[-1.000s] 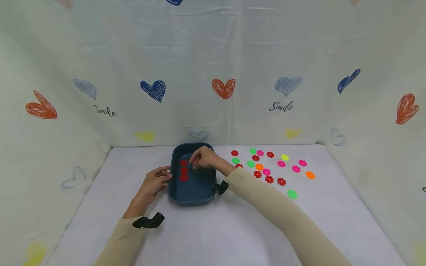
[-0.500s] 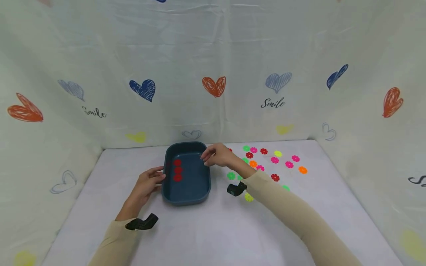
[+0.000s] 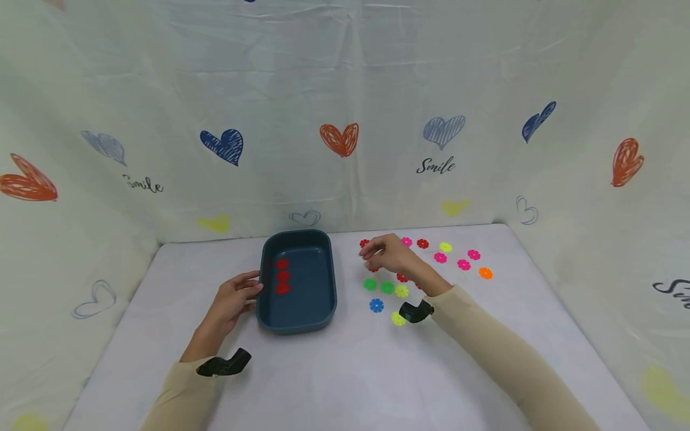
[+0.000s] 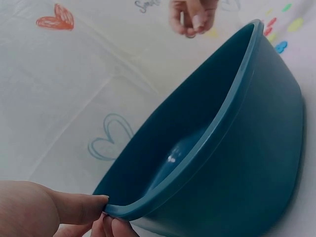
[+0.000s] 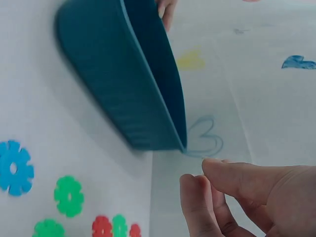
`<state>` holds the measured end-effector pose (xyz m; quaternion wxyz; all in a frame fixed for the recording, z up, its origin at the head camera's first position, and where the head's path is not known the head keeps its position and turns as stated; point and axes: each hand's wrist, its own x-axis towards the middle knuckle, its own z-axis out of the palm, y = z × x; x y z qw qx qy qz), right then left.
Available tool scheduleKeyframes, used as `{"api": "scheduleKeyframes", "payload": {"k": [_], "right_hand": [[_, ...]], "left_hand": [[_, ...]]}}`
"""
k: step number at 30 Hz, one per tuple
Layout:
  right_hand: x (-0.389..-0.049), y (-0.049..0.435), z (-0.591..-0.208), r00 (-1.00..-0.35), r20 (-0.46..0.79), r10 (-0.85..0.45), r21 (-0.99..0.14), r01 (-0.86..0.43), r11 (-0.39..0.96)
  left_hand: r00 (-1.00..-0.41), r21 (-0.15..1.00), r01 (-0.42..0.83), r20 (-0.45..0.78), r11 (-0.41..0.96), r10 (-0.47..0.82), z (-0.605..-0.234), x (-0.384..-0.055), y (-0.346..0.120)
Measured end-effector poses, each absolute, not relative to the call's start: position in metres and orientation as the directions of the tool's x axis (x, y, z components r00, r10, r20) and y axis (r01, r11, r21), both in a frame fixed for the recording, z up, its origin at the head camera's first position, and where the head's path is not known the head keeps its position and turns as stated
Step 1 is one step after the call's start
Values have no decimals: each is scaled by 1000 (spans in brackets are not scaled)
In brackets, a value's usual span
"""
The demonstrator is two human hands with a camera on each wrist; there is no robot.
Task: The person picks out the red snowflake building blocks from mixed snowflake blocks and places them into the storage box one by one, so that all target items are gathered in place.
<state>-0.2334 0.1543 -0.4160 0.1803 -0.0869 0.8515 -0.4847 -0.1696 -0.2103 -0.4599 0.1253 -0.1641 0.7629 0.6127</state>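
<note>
A dark blue plastic bin (image 3: 315,311) with rounded corners stands left of the table's middle. Three red notched flower-shaped discs (image 3: 283,276) lie in a column along its left inner side. My left hand (image 3: 232,302) pinches the bin's left rim; in the left wrist view its thumb (image 4: 81,207) is over the rim and fingers beneath. To the right of the bin, my right hand (image 3: 389,254) hovers over loose discs, fingers loosely curled. In the right wrist view nothing shows between its thumb (image 5: 232,175) and fingers. It hides some discs below.
Loose flower discs are scattered right of the bin: a blue one (image 3: 376,305), a yellow one (image 3: 399,318), green ones (image 3: 370,284), a pink one (image 3: 463,264) and an orange one (image 3: 486,273), among others. Behind the white table (image 3: 334,383) hangs a heart-printed curtain (image 3: 280,167).
My right hand has moved out of the bin to the right, over the loose discs. The left hand stays at the bin's rim. The head view has shifted slightly right.
</note>
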Motion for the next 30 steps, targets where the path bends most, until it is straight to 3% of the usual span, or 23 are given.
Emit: {"api": "scheduleKeyframes", "payload": {"k": [30], "right_hand": [[-212, 268, -452, -952, -279, -126, -812, 164, 560]], "left_hand": [[-913, 892, -408, -400, 193, -82, -460, -169, -210]]}}
